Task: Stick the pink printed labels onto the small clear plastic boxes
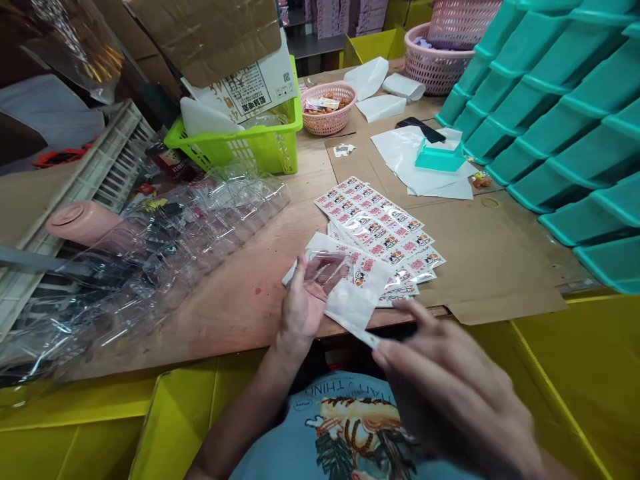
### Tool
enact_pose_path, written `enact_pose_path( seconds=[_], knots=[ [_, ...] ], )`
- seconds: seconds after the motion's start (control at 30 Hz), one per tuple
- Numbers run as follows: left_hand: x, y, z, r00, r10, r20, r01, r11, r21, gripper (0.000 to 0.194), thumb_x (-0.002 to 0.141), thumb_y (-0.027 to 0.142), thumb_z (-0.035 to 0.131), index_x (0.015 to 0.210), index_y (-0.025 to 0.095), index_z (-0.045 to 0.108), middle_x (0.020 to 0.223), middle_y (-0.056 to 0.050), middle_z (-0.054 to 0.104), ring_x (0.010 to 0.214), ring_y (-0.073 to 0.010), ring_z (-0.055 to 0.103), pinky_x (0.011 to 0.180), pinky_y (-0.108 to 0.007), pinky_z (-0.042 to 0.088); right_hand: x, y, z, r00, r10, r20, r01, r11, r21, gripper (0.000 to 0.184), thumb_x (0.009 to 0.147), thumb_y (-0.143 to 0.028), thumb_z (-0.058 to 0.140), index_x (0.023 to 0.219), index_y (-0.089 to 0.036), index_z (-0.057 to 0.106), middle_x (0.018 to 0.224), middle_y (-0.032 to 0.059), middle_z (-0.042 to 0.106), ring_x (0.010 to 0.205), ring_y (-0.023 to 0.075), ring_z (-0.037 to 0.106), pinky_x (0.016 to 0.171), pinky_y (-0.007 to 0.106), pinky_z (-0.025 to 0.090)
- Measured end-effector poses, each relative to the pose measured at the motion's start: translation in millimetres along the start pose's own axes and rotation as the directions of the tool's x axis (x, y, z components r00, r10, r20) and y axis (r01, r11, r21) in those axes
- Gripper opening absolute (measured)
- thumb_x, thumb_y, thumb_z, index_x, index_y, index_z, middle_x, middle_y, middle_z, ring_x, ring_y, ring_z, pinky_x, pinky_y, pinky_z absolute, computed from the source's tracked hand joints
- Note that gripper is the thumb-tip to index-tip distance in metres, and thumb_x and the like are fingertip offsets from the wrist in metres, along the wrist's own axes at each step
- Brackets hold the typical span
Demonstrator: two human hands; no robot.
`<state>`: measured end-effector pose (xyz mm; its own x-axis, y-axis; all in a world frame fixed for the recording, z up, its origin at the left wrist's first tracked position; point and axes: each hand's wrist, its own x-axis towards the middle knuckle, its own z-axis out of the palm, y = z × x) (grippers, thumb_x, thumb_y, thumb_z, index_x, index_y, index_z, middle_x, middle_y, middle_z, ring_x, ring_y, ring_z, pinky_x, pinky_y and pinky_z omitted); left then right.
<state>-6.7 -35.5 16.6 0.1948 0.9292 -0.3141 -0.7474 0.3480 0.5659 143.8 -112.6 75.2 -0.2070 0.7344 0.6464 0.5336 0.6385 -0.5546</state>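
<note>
My left hand (303, 303) is closed around a small clear plastic box (327, 264), tilted above the table, its fingers showing through the plastic. Just under it lies a mostly bare white sticker sheet (357, 303), with a printed sticker left near its upper edge. My right hand (450, 380) is smeared by motion in the foreground. Its thumb is at the near corner of that white sheet; whether it pinches anything, I cannot tell. Beyond both hands, several printed sticker sheets (380, 223) are fanned out in an overlapping pile.
Clear plastic boxes (200, 247) heap up on the left beside a pink bottle (95, 225). Behind stand a green basket (265, 147) and a small pink basket (330, 120). Stacked teal trays (560, 113) rise at right, near a phone (420, 127). Yellow boxes (575, 373) flank the table's front edge.
</note>
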Motion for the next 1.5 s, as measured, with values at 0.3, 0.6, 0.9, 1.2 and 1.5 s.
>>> enact_pose_path(
  seconds=[0.3, 0.6, 0.9, 1.2, 1.5],
  knots=[
    [-5.6, -12.2, 5.5, 0.999, -0.022, -0.036, 0.022, 1.0, -0.008, 0.039, 0.092, 0.048, 0.056, 0.105, 0.015, 0.07, 0.112, -0.011, 0.073, 0.107, -0.023, 0.068, 0.092, -0.033, 0.054, 7.5, 55.7, 34.9, 0.696, 0.7, 0.163, -0.638, 0.497, 0.588, 0.019, 0.083, -0.036, 0.073, 0.084, -0.018, 0.066, 0.073, 0.0017, 0.063, 0.058, 0.0137, 0.06, 0.056, 0.028, 0.054],
    [-5.5, -7.5, 6.6, 0.999, -0.04, -0.032, 0.04, 0.999, -0.008, 0.037, 0.092, 0.048, 0.055, 0.106, 0.017, 0.07, 0.11, -0.009, 0.074, 0.104, -0.0226, 0.069, 0.095, -0.036, 0.053, 10.9, 49.8, 22.7, 0.658, 0.682, 0.318, -0.628, 0.266, 0.731, 0.016, 0.081, -0.032, 0.075, 0.083, -0.019, 0.067, 0.063, -0.0028, 0.053, 0.048, 0.0097, 0.049, 0.048, 0.029, 0.057],
    [-4.6, -8.6, 3.7, 0.999, -0.031, 0.01, 0.031, 0.999, -0.011, 0.038, 0.093, 0.047, 0.054, 0.107, 0.016, 0.07, 0.111, -0.01, 0.074, 0.103, -0.0229, 0.069, 0.093, -0.035, 0.054, 19.7, 53.0, 25.7, 0.666, 0.638, 0.387, -0.684, 0.315, 0.658, 0.019, 0.084, -0.038, 0.07, 0.085, -0.021, 0.062, 0.071, -0.002, 0.051, 0.057, 0.011, 0.048, 0.048, 0.027, 0.057],
    [-4.4, -6.8, 4.7, 0.998, -0.048, 0.032, 0.048, 0.999, 0.003, 0.043, 0.093, 0.049, 0.053, 0.106, 0.012, 0.07, 0.11, -0.013, 0.073, 0.108, -0.0254, 0.068, 0.099, -0.039, 0.051, 12.4, 42.1, 20.1, 0.891, 0.448, -0.067, -0.405, 0.855, 0.323, 0.003, 0.087, -0.022, 0.068, 0.09, -0.022, 0.068, 0.082, 0.0048, 0.064, 0.065, 0.0157, 0.062, 0.052, 0.027, 0.053],
    [-3.4, -9.8, 6.0, 0.999, -0.032, -0.029, 0.03, 0.997, -0.076, 0.031, 0.092, 0.041, 0.058, 0.098, 0.013, 0.069, 0.102, -0.011, 0.074, 0.096, -0.0215, 0.07, 0.089, -0.036, 0.055, 16.9, 61.7, 35.3, 0.631, 0.746, 0.212, -0.643, 0.351, 0.68, 0.023, 0.08, -0.035, 0.077, 0.082, -0.017, 0.062, 0.069, 0.0009, 0.067, 0.048, 0.0128, 0.063, 0.048, 0.025, 0.057]
  ],
)
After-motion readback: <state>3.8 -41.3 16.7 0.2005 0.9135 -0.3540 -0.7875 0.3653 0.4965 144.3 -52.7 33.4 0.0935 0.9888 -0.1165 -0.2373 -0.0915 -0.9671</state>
